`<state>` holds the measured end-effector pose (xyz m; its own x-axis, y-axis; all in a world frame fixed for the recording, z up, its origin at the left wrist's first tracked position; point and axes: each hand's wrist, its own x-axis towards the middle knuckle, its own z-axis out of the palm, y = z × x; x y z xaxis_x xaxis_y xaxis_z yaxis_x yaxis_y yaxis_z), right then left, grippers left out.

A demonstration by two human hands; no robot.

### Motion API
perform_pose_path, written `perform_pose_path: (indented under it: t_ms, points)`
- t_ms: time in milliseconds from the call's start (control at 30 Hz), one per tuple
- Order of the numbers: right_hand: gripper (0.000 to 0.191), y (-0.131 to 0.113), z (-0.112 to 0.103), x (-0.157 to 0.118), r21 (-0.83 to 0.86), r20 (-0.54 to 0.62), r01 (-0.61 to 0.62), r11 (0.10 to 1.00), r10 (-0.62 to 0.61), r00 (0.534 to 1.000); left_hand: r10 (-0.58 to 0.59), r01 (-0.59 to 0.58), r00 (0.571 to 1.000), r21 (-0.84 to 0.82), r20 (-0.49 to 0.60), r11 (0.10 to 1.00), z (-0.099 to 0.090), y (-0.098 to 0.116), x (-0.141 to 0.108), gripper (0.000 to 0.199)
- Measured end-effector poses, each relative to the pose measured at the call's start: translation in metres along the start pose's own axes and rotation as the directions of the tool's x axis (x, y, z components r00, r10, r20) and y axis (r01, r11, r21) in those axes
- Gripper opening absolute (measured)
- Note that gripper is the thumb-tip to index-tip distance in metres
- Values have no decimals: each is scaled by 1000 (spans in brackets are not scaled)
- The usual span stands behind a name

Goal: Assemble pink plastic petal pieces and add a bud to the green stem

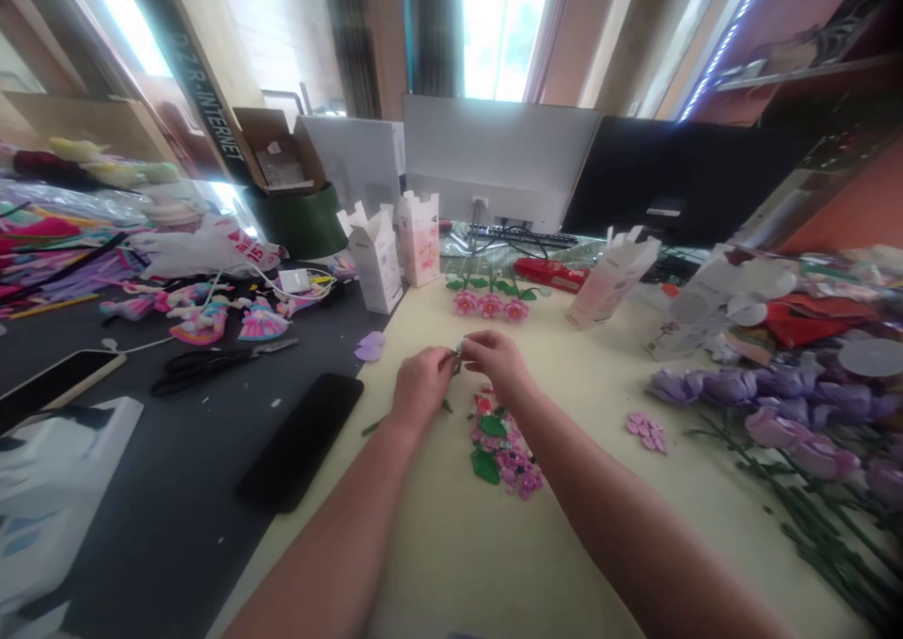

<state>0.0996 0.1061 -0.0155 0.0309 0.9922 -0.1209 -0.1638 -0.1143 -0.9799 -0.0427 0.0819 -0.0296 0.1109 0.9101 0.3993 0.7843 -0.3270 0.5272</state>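
My left hand (pixel 421 385) and my right hand (pixel 498 359) meet above the pale yellow mat, fingers pinched together on a small green stem piece (pixel 458 357). Its exact shape is partly hidden by my fingertips. Just below my right hand lies a pile of pink flower parts (pixel 520 474) mixed with green leaf pieces (pixel 485 465). Beside my left wrist a thin green stem (pixel 372 427) rests on the mat. Beyond my hands, three finished-looking pink flowers (pixel 490 308) with green leaves lie in a row.
A black phone (pixel 302 441) and black scissors (pixel 189 366) lie left. White boxes stand at the back left (pixel 376 263) and back right (pixel 610 279). Purple roses (pixel 734 387) and a pink petal cluster (pixel 645 431) are on the right. Monitors (pixel 500 154) line the back.
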Motion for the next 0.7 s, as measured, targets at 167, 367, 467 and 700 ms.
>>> perform_pose_path:
  t_ms: [167, 367, 467, 700]
  points:
    - [18, -1, 1, -3, -27, -5, 6, 1000, -7, 1000, 11, -11, 1000, 2, -11, 1000, 0, 0, 0, 22]
    - [15, -2, 2, -4, -48, -17, 11, 999, -12, 1000, 15, -14, 1000, 16, -19, 1000, 0, 0, 1, 23]
    - [16, -2, 3, -4, -55, -27, 26, 998, -27, 999, 15, -14, 1000, 28, -23, 1000, 0, 0, 1, 23]
    - [15, -4, 5, -4, -76, -40, 45, 996, -48, 998, 23, -21, 999, 47, -42, 999, 0, 0, 1, 23]
